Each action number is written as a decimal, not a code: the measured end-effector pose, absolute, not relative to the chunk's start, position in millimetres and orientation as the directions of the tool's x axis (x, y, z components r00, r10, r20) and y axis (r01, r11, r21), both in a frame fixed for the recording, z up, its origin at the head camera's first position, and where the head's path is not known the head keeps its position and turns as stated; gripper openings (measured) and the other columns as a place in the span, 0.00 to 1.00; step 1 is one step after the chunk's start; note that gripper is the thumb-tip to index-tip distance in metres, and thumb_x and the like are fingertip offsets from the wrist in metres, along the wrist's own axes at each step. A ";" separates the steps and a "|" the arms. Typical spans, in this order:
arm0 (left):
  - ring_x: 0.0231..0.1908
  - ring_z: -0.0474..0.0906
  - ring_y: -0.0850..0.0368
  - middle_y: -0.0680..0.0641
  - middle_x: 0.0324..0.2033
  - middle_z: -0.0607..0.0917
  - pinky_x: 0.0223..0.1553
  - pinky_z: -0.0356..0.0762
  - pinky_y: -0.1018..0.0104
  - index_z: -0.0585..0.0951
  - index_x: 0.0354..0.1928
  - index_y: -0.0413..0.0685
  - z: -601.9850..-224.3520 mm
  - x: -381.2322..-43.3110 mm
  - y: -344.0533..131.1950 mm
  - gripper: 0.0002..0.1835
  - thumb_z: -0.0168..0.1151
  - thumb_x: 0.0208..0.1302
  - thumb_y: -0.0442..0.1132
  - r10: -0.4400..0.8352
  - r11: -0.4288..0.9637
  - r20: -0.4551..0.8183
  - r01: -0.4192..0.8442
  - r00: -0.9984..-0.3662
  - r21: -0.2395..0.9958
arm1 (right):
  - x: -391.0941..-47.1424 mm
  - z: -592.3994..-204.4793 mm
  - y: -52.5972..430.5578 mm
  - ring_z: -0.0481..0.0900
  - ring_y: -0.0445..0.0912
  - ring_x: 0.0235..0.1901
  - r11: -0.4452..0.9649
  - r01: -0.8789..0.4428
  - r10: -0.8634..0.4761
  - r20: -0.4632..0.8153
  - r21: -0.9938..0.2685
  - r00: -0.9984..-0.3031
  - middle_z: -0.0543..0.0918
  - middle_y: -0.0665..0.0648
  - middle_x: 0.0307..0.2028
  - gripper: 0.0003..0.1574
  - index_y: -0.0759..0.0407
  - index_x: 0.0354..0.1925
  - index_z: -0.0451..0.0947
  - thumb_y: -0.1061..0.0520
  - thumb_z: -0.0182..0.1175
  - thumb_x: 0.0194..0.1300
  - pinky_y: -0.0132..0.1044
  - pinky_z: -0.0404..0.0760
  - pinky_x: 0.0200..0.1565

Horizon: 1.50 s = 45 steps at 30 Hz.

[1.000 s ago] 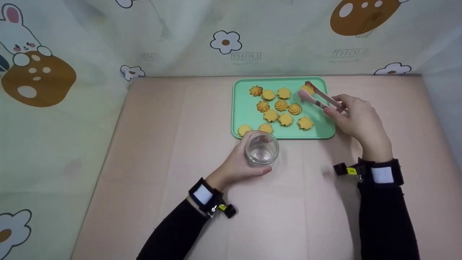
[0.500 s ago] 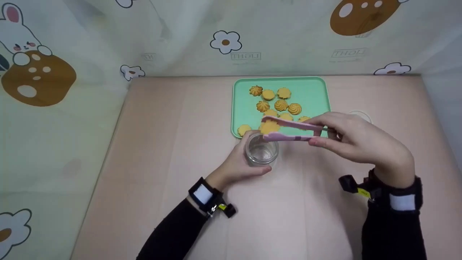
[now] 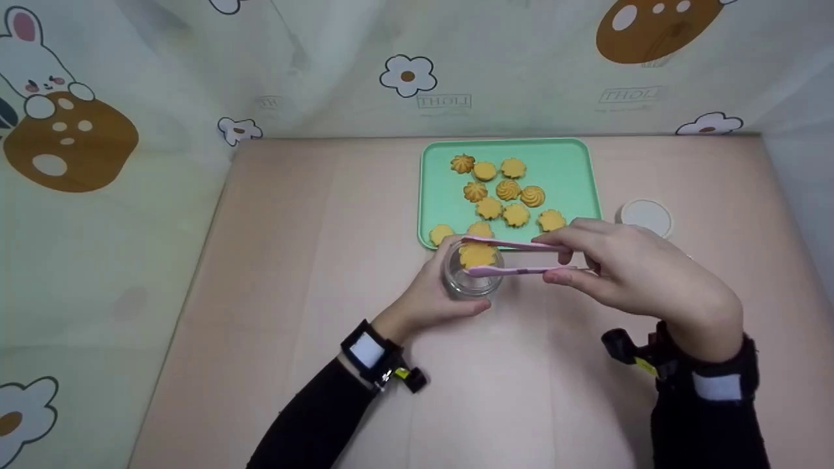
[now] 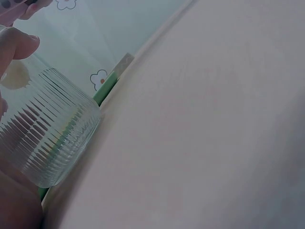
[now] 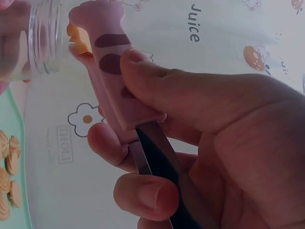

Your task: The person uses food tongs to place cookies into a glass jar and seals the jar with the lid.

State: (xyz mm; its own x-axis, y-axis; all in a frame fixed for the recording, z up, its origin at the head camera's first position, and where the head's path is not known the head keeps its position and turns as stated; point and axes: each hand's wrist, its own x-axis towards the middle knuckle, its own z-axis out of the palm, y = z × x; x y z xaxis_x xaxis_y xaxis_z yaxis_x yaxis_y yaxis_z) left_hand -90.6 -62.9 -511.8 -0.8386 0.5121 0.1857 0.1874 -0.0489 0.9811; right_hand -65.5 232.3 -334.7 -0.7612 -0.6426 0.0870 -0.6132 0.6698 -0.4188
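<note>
Pinching tongs [image 3: 490,271] with 1 cookie [image 3: 477,255] over glass jar [image 4: 55,131] in right hand [image 3: 632,273]; gripping glass jar's side with left hand [image 3: 425,296]. Likely light, brittle cookie: squeeze gently, 2 opposite edges.

Overhead access to the mouth of the jar [image 3: 470,287] is obstructed by the tongs [image 3: 515,245], with a cookie [image 3: 477,255] between their tips. The left hand [image 3: 430,293] blocks the jar's left flank; the tray [image 3: 567,156] bounds the far side. Approach from the right is barred by the right hand [image 3: 642,273] (a white lid [image 3: 646,215] lies just beyond it). Passage is available across the left stretch of the table [image 3: 273,260] and along its near middle.
</note>
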 end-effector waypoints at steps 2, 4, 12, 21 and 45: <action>0.71 0.75 0.51 0.48 0.70 0.79 0.76 0.72 0.51 0.67 0.76 0.53 -512.1 -90.8 -62.8 0.52 0.88 0.51 0.36 0.514 -0.062 0.196 0.192 -0.835 0.979 | -65.5 -335.6 229.2 0.74 0.38 0.33 0.673 -0.617 -0.646 0.084 -0.407 -0.759 0.82 0.41 0.39 0.21 0.51 0.61 0.86 0.46 0.72 0.75 0.37 0.78 0.34; 0.72 0.75 0.51 0.48 0.71 0.78 0.76 0.71 0.51 0.67 0.76 0.52 -511.9 -90.9 -62.6 0.52 0.87 0.51 0.35 0.515 -0.069 0.208 0.201 -0.832 0.977 | -65.3 -336.8 227.1 0.75 0.38 0.33 0.674 -0.621 -0.647 0.084 -0.400 -0.757 0.82 0.41 0.39 0.21 0.51 0.60 0.87 0.47 0.73 0.74 0.37 0.78 0.35; 0.72 0.75 0.52 0.49 0.71 0.78 0.77 0.70 0.51 0.67 0.76 0.52 -512.1 -90.4 -62.6 0.52 0.86 0.51 0.35 0.516 -0.062 0.227 0.229 -0.826 0.971 | -65.2 -339.1 222.1 0.78 0.41 0.33 0.696 -0.593 -0.633 0.043 -0.404 -0.773 0.83 0.43 0.39 0.21 0.52 0.59 0.87 0.46 0.73 0.74 0.39 0.79 0.35; 0.71 0.75 0.48 0.49 0.71 0.77 0.76 0.72 0.51 0.67 0.76 0.54 -512.5 -90.2 -62.5 0.52 0.86 0.52 0.35 0.520 -0.078 0.219 0.210 -0.826 0.975 | -66.7 -336.9 217.3 0.76 0.42 0.34 0.721 -0.549 -0.615 -0.025 -0.422 -0.788 0.84 0.46 0.39 0.23 0.53 0.61 0.87 0.44 0.72 0.75 0.41 0.79 0.36; 0.70 0.75 0.51 0.50 0.67 0.82 0.78 0.68 0.49 0.69 0.74 0.53 -510.7 -90.3 -62.5 0.49 0.87 0.52 0.38 0.511 -0.050 0.230 0.239 -0.828 0.970 | -82.2 -335.6 248.0 0.74 0.41 0.30 0.769 -0.537 -0.512 0.168 -0.347 -0.842 0.83 0.50 0.39 0.25 0.55 0.64 0.84 0.48 0.72 0.75 0.39 0.77 0.32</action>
